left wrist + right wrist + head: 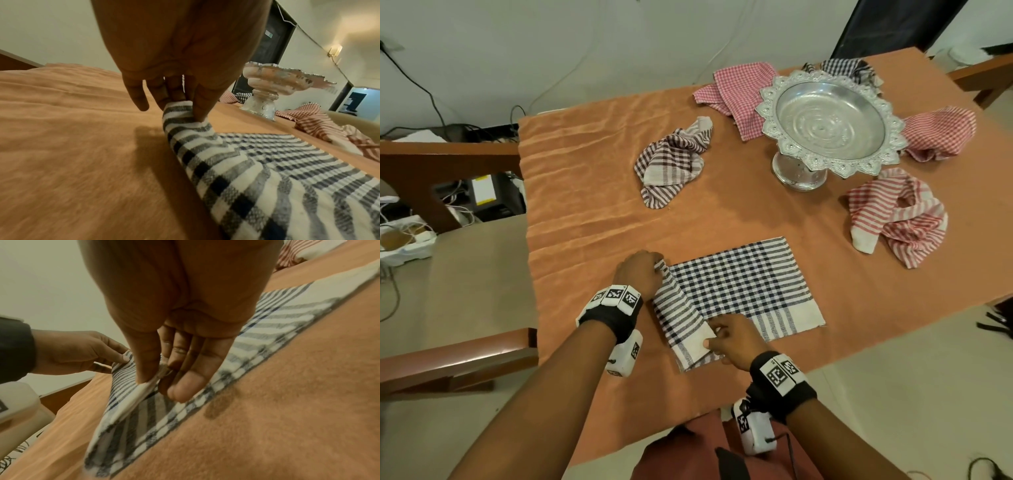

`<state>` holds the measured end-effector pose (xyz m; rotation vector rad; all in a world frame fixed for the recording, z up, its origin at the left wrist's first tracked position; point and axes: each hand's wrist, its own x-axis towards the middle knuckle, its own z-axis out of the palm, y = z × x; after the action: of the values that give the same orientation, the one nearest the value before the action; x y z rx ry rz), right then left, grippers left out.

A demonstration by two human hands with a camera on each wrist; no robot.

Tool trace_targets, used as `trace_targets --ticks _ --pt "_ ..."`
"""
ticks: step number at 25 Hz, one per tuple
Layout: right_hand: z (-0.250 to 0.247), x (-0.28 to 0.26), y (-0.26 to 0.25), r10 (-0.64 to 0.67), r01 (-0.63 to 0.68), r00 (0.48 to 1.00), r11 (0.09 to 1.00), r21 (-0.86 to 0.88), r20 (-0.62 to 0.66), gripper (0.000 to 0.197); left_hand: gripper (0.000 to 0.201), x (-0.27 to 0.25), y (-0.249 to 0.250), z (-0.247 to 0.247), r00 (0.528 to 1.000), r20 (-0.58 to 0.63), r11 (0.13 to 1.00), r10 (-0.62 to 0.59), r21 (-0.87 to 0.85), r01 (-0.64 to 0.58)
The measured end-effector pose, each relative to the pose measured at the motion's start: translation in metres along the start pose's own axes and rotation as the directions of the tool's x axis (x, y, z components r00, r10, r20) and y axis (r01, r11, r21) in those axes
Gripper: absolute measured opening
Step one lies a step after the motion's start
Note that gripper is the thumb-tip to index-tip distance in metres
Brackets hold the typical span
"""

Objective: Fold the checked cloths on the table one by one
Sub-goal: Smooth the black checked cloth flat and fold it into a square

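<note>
A navy-and-white checked cloth (739,284) lies spread near the table's front edge, its left strip turned up over itself. My left hand (640,270) pinches the far left corner of that cloth (180,112) between thumb and fingers. My right hand (729,337) pinches the near white corner of the lifted strip (131,386), thumb on top, fingers under it. Other crumpled checked cloths wait further back: a brown one (671,161), a red striped one (897,216), a pink one (736,92), a red one (938,133) and a dark one (849,68).
A silver pedestal tray (828,120) stands at the back right among the cloths. An orange tablecloth (592,192) covers the table. Wooden chairs (445,164) flank the left side, with cables and boxes on the floor beyond.
</note>
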<state>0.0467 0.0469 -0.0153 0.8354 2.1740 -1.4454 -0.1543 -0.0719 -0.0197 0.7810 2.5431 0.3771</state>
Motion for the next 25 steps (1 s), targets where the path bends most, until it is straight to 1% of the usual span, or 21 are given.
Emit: trace_targets --ticks 2,4,7,9,10,13,15,18,20,22,25 --pt "-0.012 -0.007 0.006 -0.002 0.002 1.000 1.000 0.027 0.005 0.026 0.018 0.004 0.009 -0.003 0.999 0.011 0.997 0.031 -0.071 -0.030" --pt "-0.026 -0.012 0.013 -0.005 0.005 1.000 1.000 0.031 -0.006 0.019 0.011 0.008 0.025 -0.007 0.997 0.031 0.989 0.069 -0.137 -0.064" --pt "-0.049 -0.019 0.031 0.006 -0.001 0.997 0.998 0.063 -0.073 0.013 0.007 0.017 0.059 -0.006 0.988 0.021 0.969 0.153 -0.199 -0.146" --pt "-0.063 -0.022 0.045 0.008 0.001 0.993 0.997 0.074 -0.122 0.010 0.008 0.024 0.085 -0.001 0.983 -0.002 0.956 0.186 -0.232 -0.182" --pt "-0.072 -0.022 0.054 0.010 0.000 0.989 0.998 0.067 -0.144 0.011 0.011 0.028 0.098 0.002 0.980 -0.010 0.951 0.198 -0.240 -0.194" --pt "-0.097 -0.025 0.080 0.038 -0.037 0.974 0.999 0.010 -0.225 0.026 0.018 0.039 0.136 0.016 0.974 0.008 0.949 0.226 -0.229 -0.218" --pt "-0.115 -0.025 0.095 0.053 -0.057 0.959 0.998 -0.007 -0.277 0.028 0.018 0.047 0.157 0.025 0.972 0.029 0.950 0.232 -0.224 -0.220" --pt "-0.138 -0.023 0.108 0.052 -0.073 0.949 0.996 -0.059 -0.311 0.023 0.019 0.059 0.180 0.036 0.976 0.035 0.956 0.216 -0.210 -0.204" --pt "-0.149 -0.020 0.115 0.047 -0.073 0.956 0.994 -0.079 -0.291 0.021 0.019 0.066 0.195 0.043 0.981 0.041 0.964 0.191 -0.196 -0.180" --pt "-0.155 -0.017 0.121 0.051 -0.078 0.964 0.993 -0.091 -0.262 0.015 0.018 0.072 0.207 0.048 0.985 0.050 0.970 0.164 -0.190 -0.151" --pt "-0.163 -0.014 0.124 0.056 -0.090 0.968 0.987 -0.130 -0.246 0.011 0.019 0.075 0.217 0.056 0.988 0.035 0.978 0.152 -0.147 -0.145"
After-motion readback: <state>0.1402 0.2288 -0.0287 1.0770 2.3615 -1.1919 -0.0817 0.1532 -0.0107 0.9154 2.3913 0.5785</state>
